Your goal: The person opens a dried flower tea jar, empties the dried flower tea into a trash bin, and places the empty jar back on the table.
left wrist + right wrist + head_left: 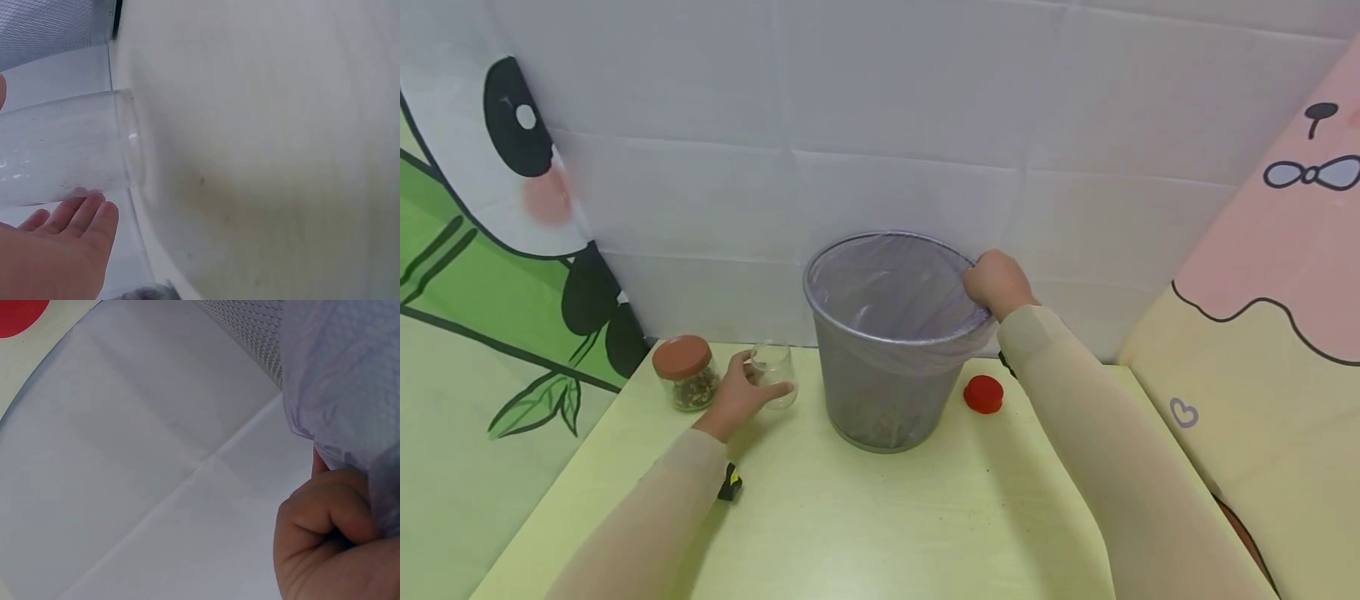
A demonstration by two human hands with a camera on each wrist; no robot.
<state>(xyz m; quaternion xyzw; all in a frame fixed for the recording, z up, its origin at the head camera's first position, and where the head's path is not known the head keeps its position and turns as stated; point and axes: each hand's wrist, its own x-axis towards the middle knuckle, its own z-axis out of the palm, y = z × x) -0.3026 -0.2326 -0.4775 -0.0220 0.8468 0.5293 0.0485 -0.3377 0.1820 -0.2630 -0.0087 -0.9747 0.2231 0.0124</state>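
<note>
The right hand (997, 285) is gripping the thin lilac liner (895, 292) at three o'clock on the round wire-mesh bin (887, 383). At nine o'clock, the left hand (739, 392) is curling around an empty clear glass jar (772, 373), beside a capped, partly filled jar (686, 372).

- Both arms wore snug, pale beige sleeves (1078, 433) that ran down to the wrists.
- The left hand (735, 398) and right hand (997, 283) were bare, without gloves.
- A black-and-yellow band (730, 482) sat under the left forearm.
</note>
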